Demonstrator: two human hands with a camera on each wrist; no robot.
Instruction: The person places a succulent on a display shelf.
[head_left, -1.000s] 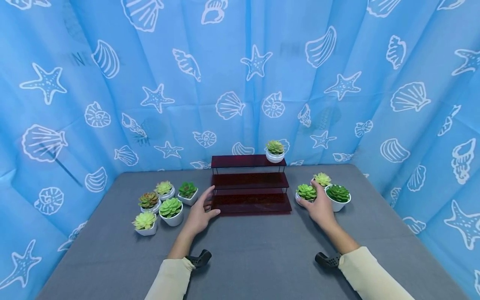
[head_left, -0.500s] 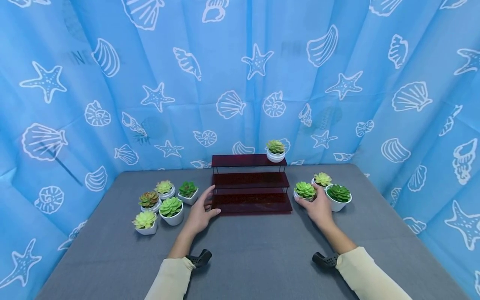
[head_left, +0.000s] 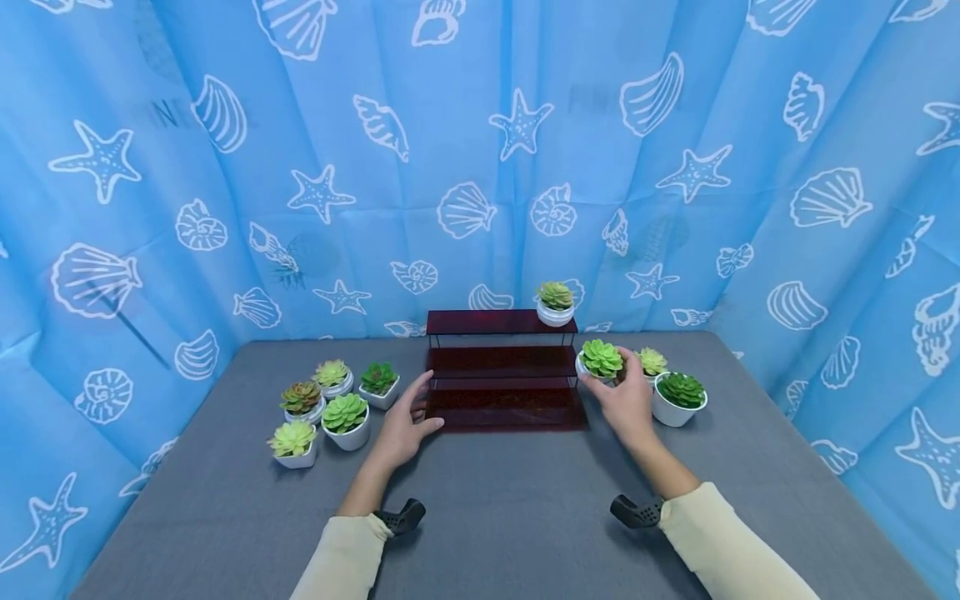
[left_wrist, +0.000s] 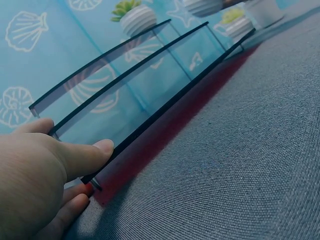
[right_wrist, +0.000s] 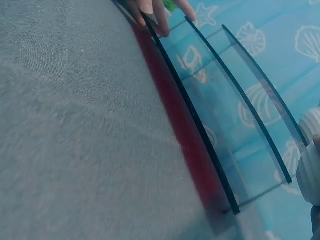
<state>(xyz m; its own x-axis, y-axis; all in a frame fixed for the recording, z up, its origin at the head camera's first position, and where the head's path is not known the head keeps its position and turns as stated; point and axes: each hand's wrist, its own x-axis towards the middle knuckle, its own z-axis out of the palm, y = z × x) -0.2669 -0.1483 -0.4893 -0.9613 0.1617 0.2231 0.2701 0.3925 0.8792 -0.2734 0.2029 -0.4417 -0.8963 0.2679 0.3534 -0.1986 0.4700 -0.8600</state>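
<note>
My right hand [head_left: 628, 407] grips a small white pot with a bright green artificial succulent [head_left: 602, 358]. It is lifted beside the right end of a dark red, see-through three-tier shelf [head_left: 498, 363]. In the right wrist view the ribbed white pot [right_wrist: 309, 176] shows at the right edge, close to the tier ends. At the shelf's left end is my left hand [head_left: 399, 429]. The left wrist view shows its thumb [left_wrist: 90, 157] on the lowest tier's end and other fingers beneath and behind. A light green succulent in a white pot [head_left: 555, 305] stands on the top tier's right end.
Left of the shelf several potted succulents [head_left: 345, 414] stand grouped on the grey cloth-covered table [head_left: 510, 517]. Behind my right hand are a pale green succulent [head_left: 651, 362] and a dark green one [head_left: 679, 392]. A blue shell-print curtain [head_left: 465, 150] hangs behind.
My right hand has taken hold of the bright green succulent's pot, lifted it off the table and moved it left toward the shelf. My left hand has stayed at the shelf's left end.
</note>
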